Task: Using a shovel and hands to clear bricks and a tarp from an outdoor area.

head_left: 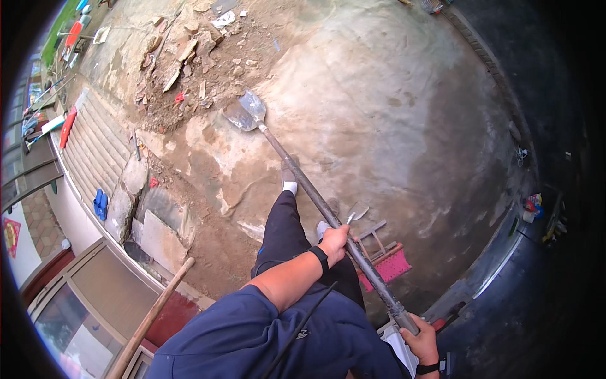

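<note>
A long-handled shovel (307, 188) slants across the middle of the view, its shaft dark and its end capped by a wider sleeve. The metal blade (252, 105) is at the near edge of a heap of soil and broken stone (189, 57); part of it looks brown with dirt. My left hand (334, 244), with a black band at the wrist, is closed round the lower-middle shaft. Closer to the handle's end, my right hand (420, 342) wraps round the shaft, also below a black wristband. My feet stand on the dirty ground beside the shaft.
A small pink-seated stool (388, 264) lies right of my legs, near a trowel-like tool (358, 213). To the left are steps (95, 139), blue slippers (100, 204), stone slabs (161, 240) and a wooden pole (154, 312). A raised edge (486, 60) curves along the right.
</note>
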A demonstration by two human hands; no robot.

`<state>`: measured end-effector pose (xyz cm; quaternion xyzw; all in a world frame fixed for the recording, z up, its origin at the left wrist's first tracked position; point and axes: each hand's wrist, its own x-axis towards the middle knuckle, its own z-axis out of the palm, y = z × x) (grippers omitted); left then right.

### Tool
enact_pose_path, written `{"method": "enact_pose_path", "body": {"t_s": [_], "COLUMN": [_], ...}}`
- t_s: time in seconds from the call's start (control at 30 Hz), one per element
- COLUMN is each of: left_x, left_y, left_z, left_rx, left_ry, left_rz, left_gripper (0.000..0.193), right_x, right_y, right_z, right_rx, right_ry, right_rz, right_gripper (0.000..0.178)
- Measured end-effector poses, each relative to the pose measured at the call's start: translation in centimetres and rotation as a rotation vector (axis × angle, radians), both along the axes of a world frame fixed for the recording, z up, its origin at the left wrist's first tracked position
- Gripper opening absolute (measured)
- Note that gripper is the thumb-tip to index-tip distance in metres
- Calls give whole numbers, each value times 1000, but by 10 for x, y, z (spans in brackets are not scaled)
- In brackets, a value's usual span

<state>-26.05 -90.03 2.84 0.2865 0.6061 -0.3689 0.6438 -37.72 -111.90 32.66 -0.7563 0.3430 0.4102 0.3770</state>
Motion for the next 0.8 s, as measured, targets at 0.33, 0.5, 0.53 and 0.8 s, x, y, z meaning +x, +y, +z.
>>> {"method": "enact_pose_path", "body": {"t_s": [0.33,0.5,0.53,0.8], "left_x": [-9,-1,7,79], "left_y": [29,35,36,125], "left_z": [-43,-49,-50,-76], "left_rx": [169,72,159,290], "left_ry": [17,15,25,-85], "left_rz": [-2,-2,20,74], "left_gripper": [11,11,13,13], "right_x": [-7,-6,-1,70], "right_y": [27,22,25,110], "right_z": [-55,-72,-74,-115], "right_rx": [18,24,43,185], "right_ry": [-9,99,100,-105], "right_rz": [107,44,19,44], "right_gripper": [46,47,47,49]}}
